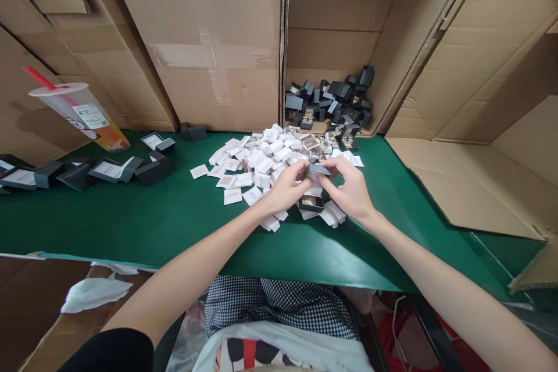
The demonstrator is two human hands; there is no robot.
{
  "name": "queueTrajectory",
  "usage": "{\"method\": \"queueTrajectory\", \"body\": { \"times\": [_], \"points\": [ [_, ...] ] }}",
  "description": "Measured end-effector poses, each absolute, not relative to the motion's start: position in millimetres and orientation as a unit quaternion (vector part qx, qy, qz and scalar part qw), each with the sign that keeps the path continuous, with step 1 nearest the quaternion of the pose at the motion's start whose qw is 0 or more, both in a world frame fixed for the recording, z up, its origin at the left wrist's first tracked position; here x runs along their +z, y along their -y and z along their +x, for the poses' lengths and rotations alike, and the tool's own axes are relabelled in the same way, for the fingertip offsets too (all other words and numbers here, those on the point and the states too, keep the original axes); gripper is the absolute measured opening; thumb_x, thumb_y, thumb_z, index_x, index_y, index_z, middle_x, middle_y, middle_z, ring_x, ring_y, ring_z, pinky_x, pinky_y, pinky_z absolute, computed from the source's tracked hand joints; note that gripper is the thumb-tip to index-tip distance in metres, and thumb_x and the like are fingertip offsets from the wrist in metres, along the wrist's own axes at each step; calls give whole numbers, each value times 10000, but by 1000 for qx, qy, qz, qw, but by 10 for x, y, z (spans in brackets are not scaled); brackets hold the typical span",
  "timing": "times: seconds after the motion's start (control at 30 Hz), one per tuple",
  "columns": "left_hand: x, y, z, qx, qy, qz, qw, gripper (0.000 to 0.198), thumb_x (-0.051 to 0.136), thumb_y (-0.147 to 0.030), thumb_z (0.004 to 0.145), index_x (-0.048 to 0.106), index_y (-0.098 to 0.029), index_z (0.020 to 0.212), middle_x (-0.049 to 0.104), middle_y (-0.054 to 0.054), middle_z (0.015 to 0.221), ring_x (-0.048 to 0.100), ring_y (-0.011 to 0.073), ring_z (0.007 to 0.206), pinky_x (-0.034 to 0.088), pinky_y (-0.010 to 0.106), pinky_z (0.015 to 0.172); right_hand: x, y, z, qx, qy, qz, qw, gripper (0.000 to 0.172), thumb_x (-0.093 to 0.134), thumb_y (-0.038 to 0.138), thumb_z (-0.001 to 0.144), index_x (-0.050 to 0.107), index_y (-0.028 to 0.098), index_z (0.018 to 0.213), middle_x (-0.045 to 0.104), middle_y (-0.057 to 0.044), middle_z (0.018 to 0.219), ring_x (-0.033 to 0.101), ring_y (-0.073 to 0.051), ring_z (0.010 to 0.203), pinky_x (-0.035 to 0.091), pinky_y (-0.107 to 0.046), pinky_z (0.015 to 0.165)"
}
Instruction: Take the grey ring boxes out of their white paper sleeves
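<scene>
Between my two hands is a small dark box lid [318, 170], gripped at its edges by the fingers of both. My left hand [288, 187] pinches its left side and my right hand [349, 187] its right side. Just below the lid sits a small black box [311, 203] with something pale inside; whether it is joined to the lid I cannot tell. Around and behind my hands spreads a heap of white folded paper cards [261, 157], several with small print. Some cards lie under my wrists.
Many small black boxes [335, 99] are piled in an open cardboard carton [335, 0] at the back. Open black boxes [107, 170] line the green table [183, 232] on the left, near a tilted drink cup [82, 116] with a red straw. A cardboard flap [462, 186] lies at right.
</scene>
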State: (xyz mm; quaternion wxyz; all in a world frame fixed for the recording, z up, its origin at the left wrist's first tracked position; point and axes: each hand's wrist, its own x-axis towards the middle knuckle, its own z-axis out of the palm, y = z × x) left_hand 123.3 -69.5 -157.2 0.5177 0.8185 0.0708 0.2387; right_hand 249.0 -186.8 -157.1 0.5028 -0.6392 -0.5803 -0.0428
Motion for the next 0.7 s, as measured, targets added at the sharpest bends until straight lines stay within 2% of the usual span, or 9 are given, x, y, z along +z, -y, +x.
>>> {"method": "queueTrajectory", "body": {
  "times": [0.13, 0.23, 0.47, 0.7],
  "points": [
    [-1577, 701, 1234, 222, -28, 812, 539, 316, 510, -115, 743, 480, -179, 1052, 530, 46, 998, 542, 164, 885, 461, 273, 788, -1559, 1877, 2508, -62, 578, -643, 499, 131, 534, 177, 820, 597, 228, 923, 607, -40, 871, 552, -191, 756, 471, -343, 702],
    [-1592, 703, 1237, 228, -15, 805, 547, 397, 489, -82, 720, 471, -177, 1105, 530, 57, 1039, 553, 169, 916, 482, 287, 813, -1558, 1884, 2511, -67, 579, -641, 500, 148, 535, 165, 814, 598, 228, 932, 607, -37, 862, 551, -189, 746, 471, -342, 698],
    [-1629, 699, 1240, 225, -58, 832, 504, 336, 499, -88, 699, 552, -146, 1026, 592, 65, 963, 594, 188, 815, 511, 308, 725, -1574, 1877, 2488, -70, 591, -629, 500, 178, 522, 147, 812, 597, 233, 949, 598, -38, 882, 559, -194, 771, 479, -348, 710],
    [-1633, 692, 1251, 221, -76, 846, 479, 361, 623, -258, 737, 579, -151, 1079, 635, 71, 1015, 605, 215, 883, 507, 316, 764, -1557, 1885, 2451, -76, 609, -613, 498, 173, 527, 132, 816, 591, 227, 945, 603, -44, 894, 567, -196, 774, 492, -360, 701]
  ]
}}
